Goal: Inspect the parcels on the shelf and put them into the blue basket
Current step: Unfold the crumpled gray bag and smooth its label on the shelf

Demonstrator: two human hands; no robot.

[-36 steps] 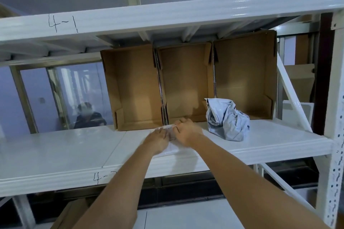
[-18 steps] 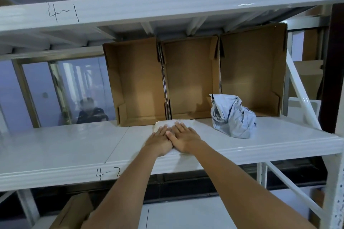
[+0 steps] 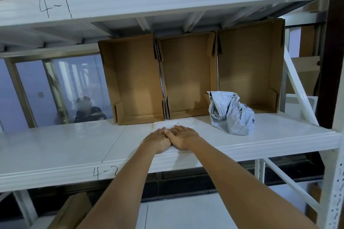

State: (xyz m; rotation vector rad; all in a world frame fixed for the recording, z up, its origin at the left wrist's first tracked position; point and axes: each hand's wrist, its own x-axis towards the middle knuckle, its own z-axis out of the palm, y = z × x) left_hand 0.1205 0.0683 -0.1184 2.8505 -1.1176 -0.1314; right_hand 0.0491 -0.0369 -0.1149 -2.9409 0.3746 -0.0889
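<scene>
Both hands lie flat, fingers straight, side by side on a flat white parcel [image 3: 173, 126] near the front edge of the shelf [image 3: 55, 147]. The left hand [image 3: 158, 140] and right hand [image 3: 183, 138] touch, likely pressing to feel its contents. Its long axis cannot be told. A crumpled grey parcel [image 3: 230, 114] sits toward the right end, upright.

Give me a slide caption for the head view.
Both hands, left and right, press a flat white parcel on shelf 4-2, beside a crumpled grey mailer.

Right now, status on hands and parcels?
Left hand and right hand flat, pressing white flat parcel. Grey crumpled parcel untouched, right. Blue basket not in view.
</scene>
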